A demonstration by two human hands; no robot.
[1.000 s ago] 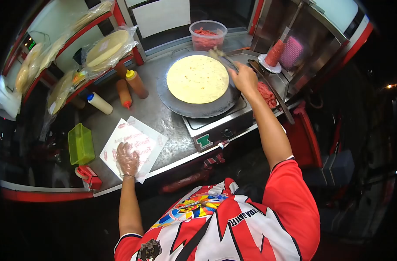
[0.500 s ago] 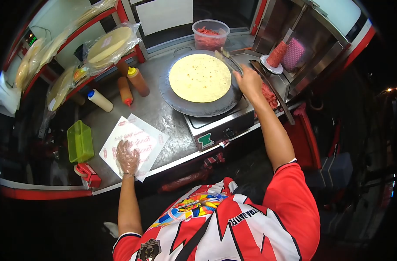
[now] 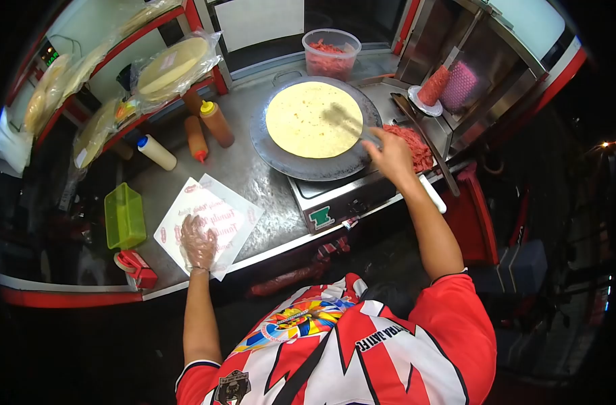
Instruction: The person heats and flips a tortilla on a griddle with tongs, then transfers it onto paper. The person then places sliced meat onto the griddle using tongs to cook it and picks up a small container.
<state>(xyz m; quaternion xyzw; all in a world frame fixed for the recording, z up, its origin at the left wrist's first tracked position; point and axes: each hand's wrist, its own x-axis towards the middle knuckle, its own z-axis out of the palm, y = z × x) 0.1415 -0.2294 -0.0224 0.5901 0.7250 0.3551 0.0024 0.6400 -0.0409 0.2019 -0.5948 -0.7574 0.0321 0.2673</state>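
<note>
My left hand (image 3: 198, 244), in a clear plastic glove, lies with its fingers spread on printed white paper sheets (image 3: 230, 212) on the steel counter. My right hand (image 3: 391, 154) is closed around the handle of metal tongs (image 3: 370, 136). The blurred tips of the tongs are over the right part of a pale round flatbread (image 3: 304, 125); whether they touch it I cannot tell. The flatbread lies flat on a dark round griddle (image 3: 308, 170). Beside the griddle, right of the tongs, is a heap of red shredded food (image 3: 413, 145).
Sauce bottles (image 3: 217, 124) and a green tray (image 3: 125, 217) sit left of the griddle. Behind it is a tub of red shreds (image 3: 331, 61). A long knife (image 3: 433, 148) lies at the right, near a meat cone (image 3: 433, 86). Bagged flatbreads (image 3: 173, 67) fill the left shelves.
My right hand has moved the tongs from beside the griddle's upper right edge down and over the flatbread. My left hand stays on the paper. The view has shifted slightly.
</note>
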